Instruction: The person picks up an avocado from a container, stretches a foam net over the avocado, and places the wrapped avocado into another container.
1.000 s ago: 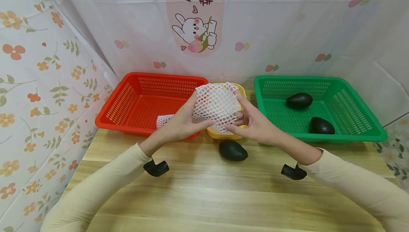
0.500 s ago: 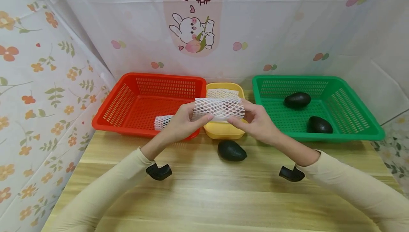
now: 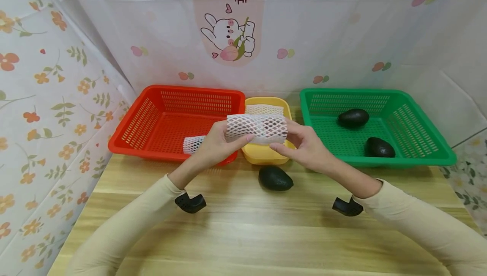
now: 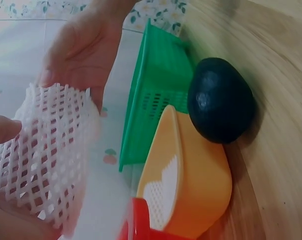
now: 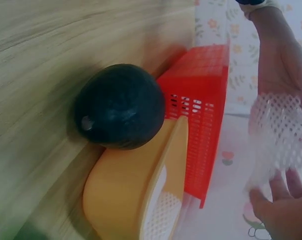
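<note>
Largest item first: I record a wood-grain bench (image 3: 243,233) carrying all the work. On its left stands a red plastic basket (image 3: 129,151), on its right a green plastic basket (image 3: 361,161), and between them a smaller yellow tub (image 3: 262,158).

Both hands are engaged above the tub. I find the left hand (image 3: 214,148) curled round one end of a white foam net sleeve (image 3: 258,128), thumb across its near face; the right hand (image 3: 307,144) grips the other end, fingers partly hidden by it. The sleeve is held sideways, raised off the bench, and I see no fruit through its mesh.

One dark avocado (image 3: 275,178) lies bare on the bench, just in front of the tub. Two more, a rear avocado (image 3: 353,118) and a front avocado (image 3: 379,147), lie apart and bare in the green basket. Spare netting (image 3: 264,109) rests in the tub; I cannot count the pieces.

Smallest showing is a netted bundle (image 3: 193,144) at the near side of the red basket. Dark tone behind its mesh suggests a wrapped avocado; this is unconfirmed.

My assessment: an early stage, with probably one piece finished, the sleeve in hand unfilled, and three avocados not yet netted.
</note>
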`<state>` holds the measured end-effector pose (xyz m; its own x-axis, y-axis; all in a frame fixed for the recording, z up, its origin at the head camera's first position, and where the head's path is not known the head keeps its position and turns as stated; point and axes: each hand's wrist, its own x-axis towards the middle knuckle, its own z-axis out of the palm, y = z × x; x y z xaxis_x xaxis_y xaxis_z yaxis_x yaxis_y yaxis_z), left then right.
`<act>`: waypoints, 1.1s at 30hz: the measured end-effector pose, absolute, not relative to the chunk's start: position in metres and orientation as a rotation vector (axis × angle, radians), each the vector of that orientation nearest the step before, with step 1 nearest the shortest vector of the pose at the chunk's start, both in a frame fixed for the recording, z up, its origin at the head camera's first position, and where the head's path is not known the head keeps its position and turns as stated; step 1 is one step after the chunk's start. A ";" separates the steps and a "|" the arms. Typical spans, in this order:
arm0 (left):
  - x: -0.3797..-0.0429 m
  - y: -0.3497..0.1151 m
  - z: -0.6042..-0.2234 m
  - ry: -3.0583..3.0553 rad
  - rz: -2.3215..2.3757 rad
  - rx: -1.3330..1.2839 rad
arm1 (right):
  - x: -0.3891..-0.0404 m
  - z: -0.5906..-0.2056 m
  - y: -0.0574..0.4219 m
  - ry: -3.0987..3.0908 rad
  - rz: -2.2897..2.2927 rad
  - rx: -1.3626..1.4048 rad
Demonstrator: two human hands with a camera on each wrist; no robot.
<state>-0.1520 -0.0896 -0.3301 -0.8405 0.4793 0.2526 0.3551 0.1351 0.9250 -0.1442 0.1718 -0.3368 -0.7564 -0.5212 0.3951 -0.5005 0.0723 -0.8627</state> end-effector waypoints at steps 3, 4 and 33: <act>-0.152 -0.093 -0.331 2.276 1.861 0.833 | -0.144 -0.337 0.176 2.339 -1.842 -1.019; -0.152 -0.094 -0.332 2.283 1.865 0.820 | -0.143 -0.338 0.177 2.350 -1.843 -0.997; -0.152 -0.117 -0.334 2.374 1.924 0.699 | -0.131 -0.366 0.199 2.618 -0.641 -1.074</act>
<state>-0.1524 -0.1169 -0.3337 -0.9004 0.3420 0.2688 0.3339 0.1474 0.9310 -0.1312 0.1989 -0.3657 -0.7014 -0.7108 -0.0535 -0.6057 0.6338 -0.4810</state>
